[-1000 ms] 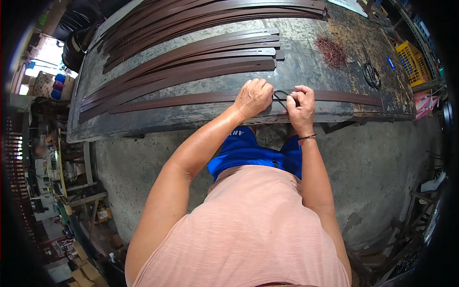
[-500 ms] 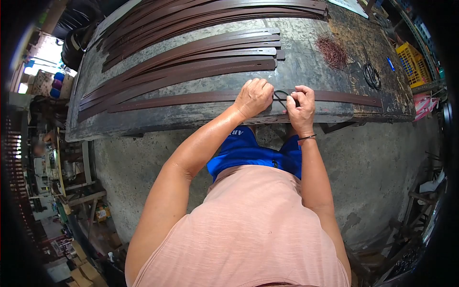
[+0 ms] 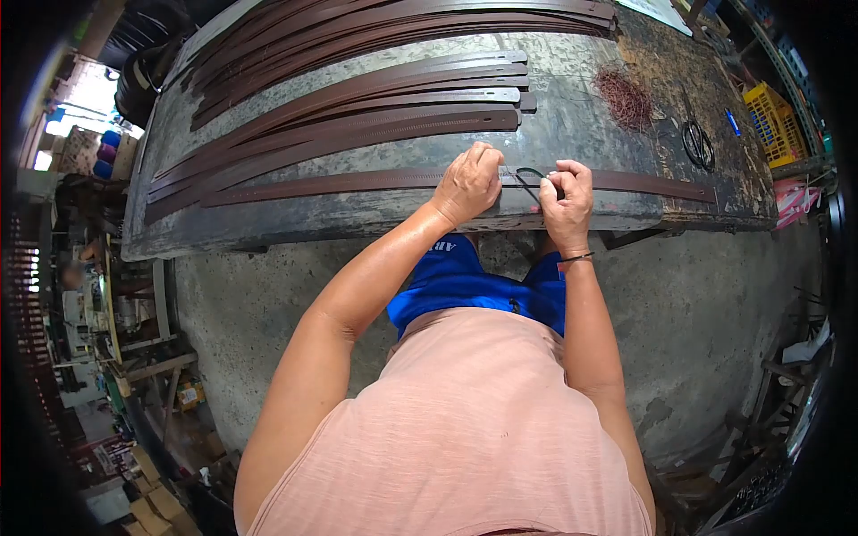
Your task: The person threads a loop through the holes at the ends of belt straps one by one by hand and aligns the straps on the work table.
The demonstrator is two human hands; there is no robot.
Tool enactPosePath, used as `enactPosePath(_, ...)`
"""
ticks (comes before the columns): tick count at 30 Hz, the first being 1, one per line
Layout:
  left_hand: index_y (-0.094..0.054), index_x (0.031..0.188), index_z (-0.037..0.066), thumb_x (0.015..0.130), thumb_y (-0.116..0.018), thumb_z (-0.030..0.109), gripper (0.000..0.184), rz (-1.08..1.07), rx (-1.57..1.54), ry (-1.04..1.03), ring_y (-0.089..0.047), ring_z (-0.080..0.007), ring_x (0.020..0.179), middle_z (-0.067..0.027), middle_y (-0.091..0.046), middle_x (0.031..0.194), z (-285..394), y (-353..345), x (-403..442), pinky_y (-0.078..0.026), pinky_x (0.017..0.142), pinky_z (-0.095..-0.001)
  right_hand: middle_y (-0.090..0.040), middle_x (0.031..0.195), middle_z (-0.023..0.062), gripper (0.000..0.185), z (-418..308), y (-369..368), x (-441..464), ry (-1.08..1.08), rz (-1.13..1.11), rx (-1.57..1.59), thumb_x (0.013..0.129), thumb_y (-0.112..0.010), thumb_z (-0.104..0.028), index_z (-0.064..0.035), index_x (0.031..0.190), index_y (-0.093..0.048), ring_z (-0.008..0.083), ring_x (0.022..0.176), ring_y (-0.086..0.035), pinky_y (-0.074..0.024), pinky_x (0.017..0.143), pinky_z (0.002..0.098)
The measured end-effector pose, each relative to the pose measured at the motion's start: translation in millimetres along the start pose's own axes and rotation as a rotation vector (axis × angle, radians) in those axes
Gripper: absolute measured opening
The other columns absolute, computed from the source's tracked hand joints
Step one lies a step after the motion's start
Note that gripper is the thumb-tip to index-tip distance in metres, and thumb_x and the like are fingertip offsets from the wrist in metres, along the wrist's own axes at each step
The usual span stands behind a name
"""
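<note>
A long brown belt strap (image 3: 357, 182) lies along the near edge of the workbench, running beneath both hands. My left hand (image 3: 469, 183) is closed over the strap, fingers curled down and their tips hidden. A thin black looped thing (image 3: 529, 173) shows between the hands, above the strap; I cannot tell whether it is cord or a tool's handle. My right hand (image 3: 567, 204) is closed on its right end, thumb and fingers pinched together. Further back on the bench, several more brown straps (image 3: 384, 98) lie in a fanned stack.
A tangle of reddish thread offcuts (image 3: 624, 98) sits at the right of the bench, with black scissors (image 3: 697, 145) and a blue pen (image 3: 732, 122) beyond. Another strap pile (image 3: 402, 22) lies at the back. A yellow crate (image 3: 770, 123) stands past the bench's right end.
My left hand has shifted slightly left along the strap, away from the right hand. The right hand and the black looped thing have barely moved.
</note>
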State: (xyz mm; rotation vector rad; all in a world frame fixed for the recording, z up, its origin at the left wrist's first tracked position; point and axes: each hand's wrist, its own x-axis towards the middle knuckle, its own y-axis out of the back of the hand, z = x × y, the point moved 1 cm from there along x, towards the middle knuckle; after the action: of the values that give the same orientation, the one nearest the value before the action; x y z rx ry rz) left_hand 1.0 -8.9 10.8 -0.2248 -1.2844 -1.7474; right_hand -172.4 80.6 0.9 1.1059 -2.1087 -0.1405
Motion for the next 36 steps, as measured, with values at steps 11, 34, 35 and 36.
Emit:
enactPosePath(11,-0.059,0.112,0.0,0.081,-0.065,0.002,0.032,-0.156,0.04,0.054,-0.061,-0.0364,0.1,-0.0194,-0.059,0.109,3,-2,3,-0.05,0.089,-0.0423,-0.055,0.111,0.0108,0.011,11,-2,0,-0.232,0.111,0.21,0.088,-0.064,-0.005,0.0008,0.081,-0.058,0.0115,0.076,-0.056,-0.049,0.064,0.026)
enactPosePath(34,-0.054,0.087,0.0,0.079,-0.064,0.002,0.013,-0.234,0.033,-0.002,-0.057,-0.038,0.091,-0.0178,-0.056,0.098,-11,-10,10,-0.049,0.081,-0.0433,-0.056,0.107,0.0118,0.013,17,-7,1,-0.274,0.148,0.312,0.091,-0.061,-0.005,0.0017,0.081,-0.056,0.0145,0.083,-0.061,-0.0541,0.071,0.0285)
enactPosePath(35,-0.054,0.087,0.0,0.079,-0.064,0.002,0.013,-0.235,0.034,-0.006,-0.057,-0.038,0.091,-0.0178,-0.056,0.098,-13,-9,8,-0.049,0.081,-0.0433,-0.056,0.107,0.0116,0.013,18,-7,1,-0.279,0.161,0.325,0.091,-0.06,-0.005,0.0018,0.081,-0.056,0.0142,0.081,-0.062,-0.0541,0.071,0.0282)
enactPosePath(36,-0.054,0.088,0.0,0.08,-0.064,0.002,0.013,-0.172,-0.021,-0.011,-0.058,-0.0377,0.092,-0.0182,-0.056,0.099,-13,-5,5,-0.049,0.081,-0.0432,-0.056,0.107,0.0116,0.013,16,-7,2,-0.281,0.167,0.324,0.091,-0.06,-0.005,0.0018,0.081,-0.056,0.0142,0.081,-0.062,-0.0541,0.071,0.0282)
